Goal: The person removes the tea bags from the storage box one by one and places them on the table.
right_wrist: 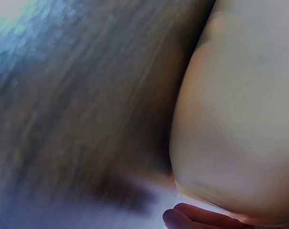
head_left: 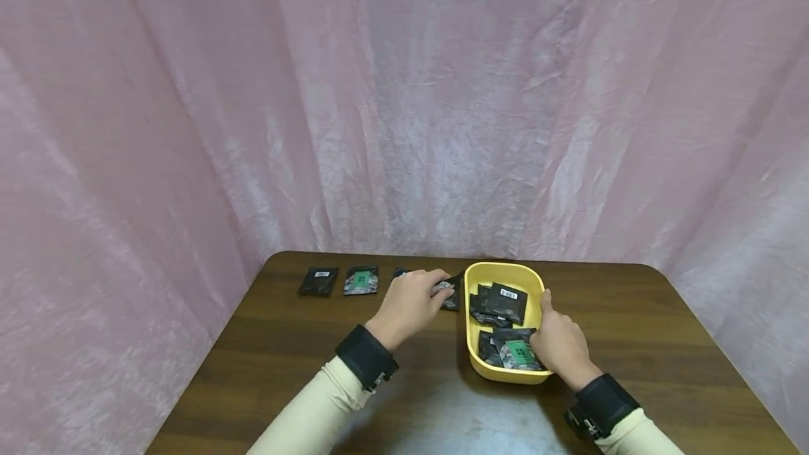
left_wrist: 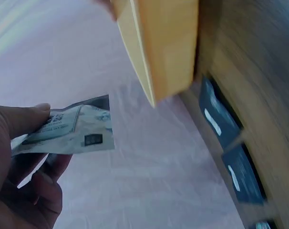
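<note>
Between thumb and fingers, my left hand (head_left: 404,304) pinches a small silvery-and-dark foil packet (left_wrist: 82,126), raised off the table just left of a yellow plastic bin (head_left: 475,350). My right hand (head_left: 562,343) grips the bin's right side at the rim; its fingertips (right_wrist: 192,217) show beside the wall in the right wrist view. Several dark packets (head_left: 508,302) lie inside the bin, one with a green label (head_left: 520,352) at the near end. A dark packet (head_left: 452,298) lies on the table by the bin's left wall, partly behind the left hand.
Along the table's back edge lie a black packet (head_left: 318,281) and a green-labelled packet (head_left: 361,280), with another dark packet (left_wrist: 242,171) mostly covered by the left hand in the head view. A pink curtain (head_left: 404,104) hangs behind the brown wooden table (head_left: 278,364).
</note>
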Demonstrator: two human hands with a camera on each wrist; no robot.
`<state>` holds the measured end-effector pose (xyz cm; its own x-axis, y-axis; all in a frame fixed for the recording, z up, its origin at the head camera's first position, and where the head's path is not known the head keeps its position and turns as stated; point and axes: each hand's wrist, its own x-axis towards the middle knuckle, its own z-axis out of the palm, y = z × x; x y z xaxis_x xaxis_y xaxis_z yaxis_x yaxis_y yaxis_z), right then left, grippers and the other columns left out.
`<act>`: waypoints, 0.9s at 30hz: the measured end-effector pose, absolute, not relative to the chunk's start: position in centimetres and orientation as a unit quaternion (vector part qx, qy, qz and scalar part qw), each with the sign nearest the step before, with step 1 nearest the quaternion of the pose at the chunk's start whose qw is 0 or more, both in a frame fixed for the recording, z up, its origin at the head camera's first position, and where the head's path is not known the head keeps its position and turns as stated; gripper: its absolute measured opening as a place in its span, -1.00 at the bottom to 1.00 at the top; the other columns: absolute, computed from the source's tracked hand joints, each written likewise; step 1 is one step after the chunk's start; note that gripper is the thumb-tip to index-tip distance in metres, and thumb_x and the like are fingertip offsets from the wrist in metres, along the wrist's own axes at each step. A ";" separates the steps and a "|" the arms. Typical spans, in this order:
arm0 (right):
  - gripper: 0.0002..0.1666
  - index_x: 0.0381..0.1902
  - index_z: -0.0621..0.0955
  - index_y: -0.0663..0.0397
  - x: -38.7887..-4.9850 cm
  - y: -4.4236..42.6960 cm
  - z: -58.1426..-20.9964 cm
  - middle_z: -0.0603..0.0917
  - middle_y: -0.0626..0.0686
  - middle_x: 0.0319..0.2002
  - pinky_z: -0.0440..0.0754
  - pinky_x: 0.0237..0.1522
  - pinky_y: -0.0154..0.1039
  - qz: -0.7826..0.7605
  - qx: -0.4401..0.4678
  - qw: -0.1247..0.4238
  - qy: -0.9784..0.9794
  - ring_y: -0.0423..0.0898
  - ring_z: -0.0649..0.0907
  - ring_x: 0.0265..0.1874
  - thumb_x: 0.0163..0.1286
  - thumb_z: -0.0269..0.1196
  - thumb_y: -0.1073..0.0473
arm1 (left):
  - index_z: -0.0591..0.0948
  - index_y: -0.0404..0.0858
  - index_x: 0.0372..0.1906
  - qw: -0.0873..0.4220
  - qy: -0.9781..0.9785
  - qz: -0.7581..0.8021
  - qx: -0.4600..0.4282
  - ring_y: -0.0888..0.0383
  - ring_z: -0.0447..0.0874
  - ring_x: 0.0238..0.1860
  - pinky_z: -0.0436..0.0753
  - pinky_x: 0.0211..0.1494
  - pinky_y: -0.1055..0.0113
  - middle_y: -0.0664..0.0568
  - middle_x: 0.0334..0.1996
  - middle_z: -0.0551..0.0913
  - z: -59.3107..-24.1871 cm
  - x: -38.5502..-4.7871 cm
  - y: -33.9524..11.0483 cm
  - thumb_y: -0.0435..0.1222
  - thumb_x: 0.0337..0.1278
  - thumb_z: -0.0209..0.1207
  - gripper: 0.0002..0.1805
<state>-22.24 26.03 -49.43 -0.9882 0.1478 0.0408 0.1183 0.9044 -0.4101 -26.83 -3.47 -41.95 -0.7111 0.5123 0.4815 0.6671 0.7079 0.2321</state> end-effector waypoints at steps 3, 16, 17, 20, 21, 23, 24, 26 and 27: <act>0.14 0.67 0.01 0.47 -22.3 25.9 -49.4 0.77 0.43 -0.19 0.55 -0.44 -0.01 0.208 -0.070 0.031 -0.975 0.05 0.60 -0.51 0.23 0.26 0.31 | 0.81 -0.08 0.02 0.238 -0.900 -0.199 -0.307 0.18 0.76 -0.38 0.62 -0.39 0.35 0.07 -0.27 0.86 -42.1 -26.9 -5.4 -0.11 0.38 0.40 -0.77; 0.14 0.66 0.02 0.50 -22.5 25.3 -49.7 0.76 0.47 -0.18 0.60 -0.43 0.09 0.206 -0.060 0.046 -0.976 0.11 0.67 -0.49 0.19 0.25 0.31 | 0.87 -0.10 -0.01 0.276 -0.938 -0.141 -0.157 -0.07 0.84 -0.23 0.74 -0.37 -0.03 -0.03 -0.21 0.89 -45.0 -28.1 -18.4 -0.24 0.28 0.45 -0.79; 0.15 0.66 0.01 0.50 -22.5 25.4 -49.6 0.76 0.48 -0.16 0.60 -0.43 0.09 0.205 -0.061 0.045 -0.976 0.12 0.67 -0.48 0.19 0.25 0.31 | 0.87 -0.12 -0.02 0.270 -0.941 -0.134 -0.151 -0.07 0.82 -0.24 0.73 -0.39 -0.02 -0.04 -0.21 0.89 -45.4 -28.2 -19.3 -0.24 0.30 0.43 -0.79; 0.14 0.66 0.02 0.49 -22.3 25.5 -49.5 0.76 0.47 -0.15 0.60 -0.42 0.07 0.203 -0.064 0.042 -0.976 0.10 0.66 -0.48 0.20 0.26 0.31 | 0.87 -0.15 -0.01 0.253 -0.952 -0.119 -0.128 -0.07 0.78 -0.24 0.71 -0.42 0.00 -0.07 -0.21 0.89 -46.3 -28.2 -21.2 -0.26 0.32 0.41 -0.79; 0.14 0.66 0.02 0.50 -22.3 25.6 -49.5 0.76 0.47 -0.16 0.60 -0.42 0.07 0.202 -0.063 0.041 -0.976 0.10 0.66 -0.48 0.20 0.26 0.31 | 0.86 -0.16 0.00 0.244 -0.955 -0.115 -0.121 -0.07 0.77 -0.24 0.71 -0.42 0.00 -0.09 -0.20 0.89 -46.5 -28.1 -21.7 -0.26 0.32 0.40 -0.78; 0.15 0.65 0.01 0.51 -22.2 25.7 -49.6 0.76 0.47 -0.17 0.60 -0.42 0.08 0.200 -0.061 0.039 -0.977 0.10 0.66 -0.49 0.20 0.26 0.31 | 0.86 -0.17 0.02 0.228 -0.962 -0.110 -0.106 -0.08 0.75 -0.24 0.70 -0.43 0.00 -0.13 -0.21 0.87 -46.9 -27.9 -22.6 -0.28 0.31 0.40 -0.77; 0.15 0.65 0.01 0.51 -22.1 25.7 -49.6 0.76 0.46 -0.18 0.60 -0.41 0.08 0.198 -0.060 0.039 -0.978 0.10 0.66 -0.49 0.20 0.27 0.31 | 0.86 -0.17 0.02 0.221 -0.964 -0.108 -0.098 -0.09 0.75 -0.24 0.70 -0.43 -0.01 -0.15 -0.22 0.86 -47.0 -27.8 -22.9 -0.29 0.29 0.41 -0.76; 0.15 0.65 0.02 0.51 -22.1 25.8 -49.6 0.76 0.46 -0.19 0.60 -0.42 0.09 0.196 -0.061 0.041 -0.978 0.10 0.67 -0.49 0.19 0.27 0.31 | 0.86 -0.17 0.03 0.206 -0.969 -0.107 -0.087 -0.10 0.73 -0.23 0.70 -0.41 -0.02 -0.17 -0.24 0.84 -47.1 -27.7 -23.4 -0.31 0.27 0.41 -0.75; 0.15 0.65 0.02 0.51 -22.1 25.9 -49.6 0.76 0.45 -0.19 0.60 -0.42 0.09 0.195 -0.062 0.041 -0.978 0.10 0.66 -0.49 0.19 0.26 0.31 | 0.86 -0.16 0.03 0.199 -0.971 -0.104 -0.084 -0.10 0.73 -0.23 0.70 -0.40 -0.03 -0.17 -0.24 0.83 -47.2 -27.7 -23.5 -0.32 0.27 0.40 -0.74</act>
<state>-22.06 25.88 -49.61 -0.9890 0.1370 0.0553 0.1053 0.9163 -0.3865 -27.71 -23.53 -47.15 -0.9065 0.1207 0.4046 0.2036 0.9644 0.1685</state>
